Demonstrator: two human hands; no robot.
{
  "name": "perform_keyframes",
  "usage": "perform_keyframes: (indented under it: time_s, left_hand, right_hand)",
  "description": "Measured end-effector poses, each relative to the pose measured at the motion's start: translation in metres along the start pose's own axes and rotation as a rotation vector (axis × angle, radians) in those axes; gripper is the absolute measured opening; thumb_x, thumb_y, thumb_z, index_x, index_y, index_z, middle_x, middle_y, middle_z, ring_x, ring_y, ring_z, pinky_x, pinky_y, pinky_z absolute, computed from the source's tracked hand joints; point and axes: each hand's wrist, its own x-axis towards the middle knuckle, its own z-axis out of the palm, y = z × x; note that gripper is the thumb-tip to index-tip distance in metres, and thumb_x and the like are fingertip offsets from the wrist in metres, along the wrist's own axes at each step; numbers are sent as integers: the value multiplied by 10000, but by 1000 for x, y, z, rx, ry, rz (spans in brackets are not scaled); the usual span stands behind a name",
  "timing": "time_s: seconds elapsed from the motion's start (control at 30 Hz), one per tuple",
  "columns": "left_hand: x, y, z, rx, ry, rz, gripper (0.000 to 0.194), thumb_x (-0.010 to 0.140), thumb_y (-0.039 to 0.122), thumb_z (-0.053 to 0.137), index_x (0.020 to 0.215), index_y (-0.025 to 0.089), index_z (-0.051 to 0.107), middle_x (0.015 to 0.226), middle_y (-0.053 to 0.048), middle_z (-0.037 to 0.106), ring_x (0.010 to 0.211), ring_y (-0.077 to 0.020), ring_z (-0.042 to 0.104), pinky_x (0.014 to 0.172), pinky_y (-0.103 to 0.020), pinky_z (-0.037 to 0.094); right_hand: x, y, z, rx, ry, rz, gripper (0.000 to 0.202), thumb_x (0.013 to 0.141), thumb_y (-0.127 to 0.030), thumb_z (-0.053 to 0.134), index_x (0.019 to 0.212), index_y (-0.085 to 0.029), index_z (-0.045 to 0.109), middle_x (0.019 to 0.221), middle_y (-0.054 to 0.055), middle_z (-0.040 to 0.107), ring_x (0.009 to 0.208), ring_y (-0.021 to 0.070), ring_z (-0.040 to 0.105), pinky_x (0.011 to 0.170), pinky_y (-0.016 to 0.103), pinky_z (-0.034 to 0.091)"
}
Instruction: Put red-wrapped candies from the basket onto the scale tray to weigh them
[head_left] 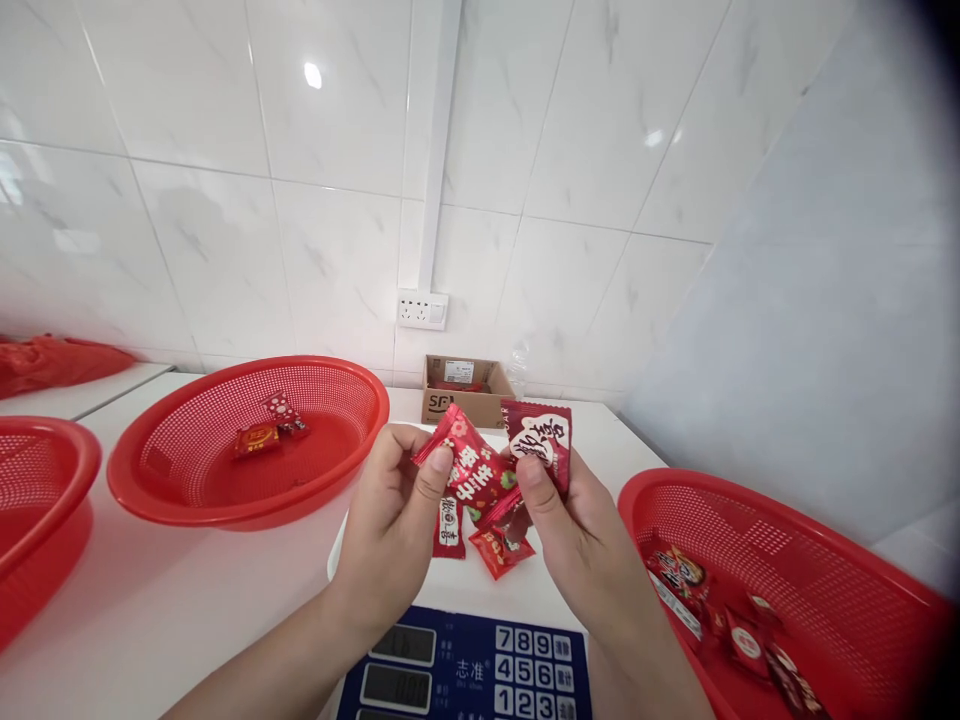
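Before a tiled wall (337,120), over a white table (217,590), the left hand (394,525) pinches a bright red packet (480,475); the right hand (581,545) pinches a maroon packet (551,435). Beneath, two packets (501,552) lie by the scale's keypad (525,670). The left basket (375,400) and right basket (720,525) hold packets; the carton (472,410), something red.

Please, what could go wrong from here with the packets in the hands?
The left hand pinches a bright red packet and the right hand a maroon packet; either might slip onto the orange-red packet below. The right forearm appears close to the keypad, so it could perhaps press a key accidentally.
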Motion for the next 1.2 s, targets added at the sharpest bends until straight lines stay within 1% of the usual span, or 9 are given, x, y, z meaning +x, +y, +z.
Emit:
perform_keyframes:
  time_s: [0.07, 0.17, 0.27, 0.4, 0.5, 0.63, 0.83, 1.03, 1.2]
  left_hand:
    - [-1, -2, 1, -80, -10, -38, 165, 898, 361, 520, 846, 211, 477, 735, 40, 531, 648, -81, 489, 614, -188, 440]
    - [-3, -4, 2, -243, -87, -118, 172, 900, 368, 521, 851, 214, 463, 775, 37, 551, 690, -79, 517, 660, -199, 463]
    - [-3, -2, 3, -359, -224, -215, 187, 881, 388, 546, 875, 208, 495, 819, 20, 583, 694, -84, 546, 631, -198, 481]
    - [-1, 3, 3, -339, -419, -276, 258, 838, 430, 589, 911, 185, 559, 817, -4, 601, 706, -98, 554, 628, -200, 488]
    - [0, 4, 4, -275, -547, -284, 292, 828, 446, 592, 821, 154, 583, 719, 4, 573, 666, -93, 527, 624, -196, 465]
    - [0, 1, 4, -227, -542, -291, 357, 842, 465, 561, 680, 147, 537, 614, 20, 515, 593, -84, 483, 565, -189, 423]
    - [1, -4, 1, -224, -578, -310, 429, 844, 500, 537, 591, 157, 491, 505, 21, 483, 506, -90, 465, 537, -216, 405]
    - [3, -3, 0, -216, -603, -330, 446, 851, 520, 511, 590, 160, 483, 496, 21, 476, 498, -94, 460, 533, -222, 402]
    - [1, 2, 2, -176, -590, -243, 429, 834, 537, 526, 638, 156, 495, 594, 15, 475, 566, -94, 438, 531, -210, 383]
  right_hand:
    - [0, 0, 1, 45, -25, 1, 321, 844, -494, 536, 1018, -228, 578, 827, 18, 694, 706, 160, 652, 595, 242, 525]
    - [1, 0, 1, 92, 27, -2, 305, 811, -455, 602, 1011, -225, 589, 911, 34, 700, 793, 175, 662, 669, 258, 536]
    - [2, 2, 0, 42, 81, -58, 259, 816, -430, 601, 959, -215, 621, 791, 23, 691, 698, 167, 650, 595, 247, 526]
    - [2, 4, -2, -4, 78, -83, 246, 822, -419, 592, 946, -210, 631, 695, 12, 663, 615, 166, 626, 517, 248, 504]
    - [1, 2, 1, 31, 36, -76, 204, 833, -406, 585, 901, -216, 619, 670, -1, 654, 610, 157, 626, 514, 240, 505]
    - [-1, -1, 5, 204, -78, -13, 197, 859, -396, 554, 950, -223, 577, 570, -36, 598, 451, 123, 560, 438, 238, 481]
    - [-2, 2, 4, 309, -161, 37, 224, 860, -369, 562, 1028, -223, 535, 703, -6, 647, 472, 133, 598, 448, 260, 505]
    - [-2, 1, 1, 185, -94, -22, 208, 857, -377, 565, 987, -216, 557, 627, -24, 636, 502, 132, 613, 443, 226, 484]
    - [-3, -6, 4, 166, -40, -45, 165, 853, -377, 566, 883, -214, 561, 575, -41, 606, 448, 115, 580, 431, 220, 488]
